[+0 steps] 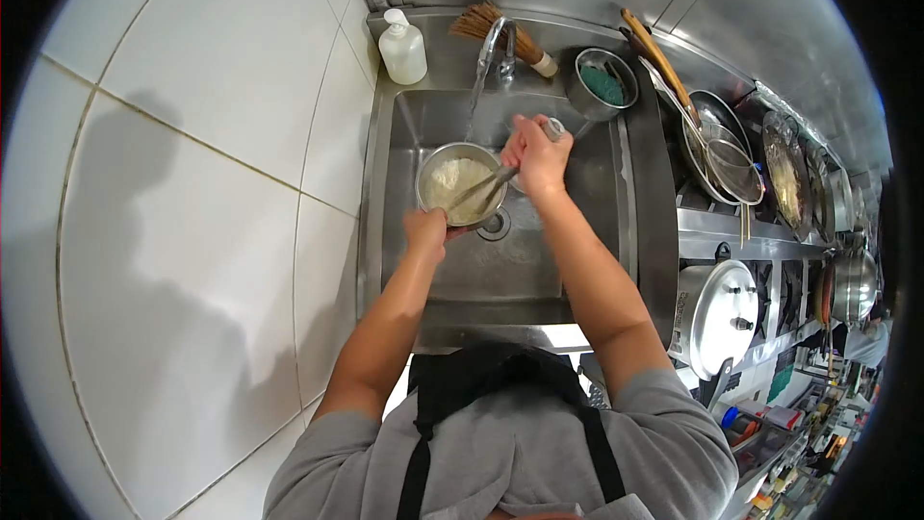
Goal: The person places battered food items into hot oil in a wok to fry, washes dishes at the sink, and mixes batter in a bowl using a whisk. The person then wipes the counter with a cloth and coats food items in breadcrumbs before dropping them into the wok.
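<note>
My left hand grips the near left rim of a round metal bowl over the sink. Pale, whitish contents sit inside, too indistinct to name. In my right hand is a metal whisk, fingers wrapped around its handle. The whisk slants down to the left, its wire end in the bowl. Water runs from the curved faucet toward the bowl's far rim; whether it enters the bowl, I cannot tell.
Around the steel sink stand a white pump bottle, a straw brush and a metal container with a green scouring pad. To the right are pans with a strainer and a large pressure cooker. White tiles wall the left.
</note>
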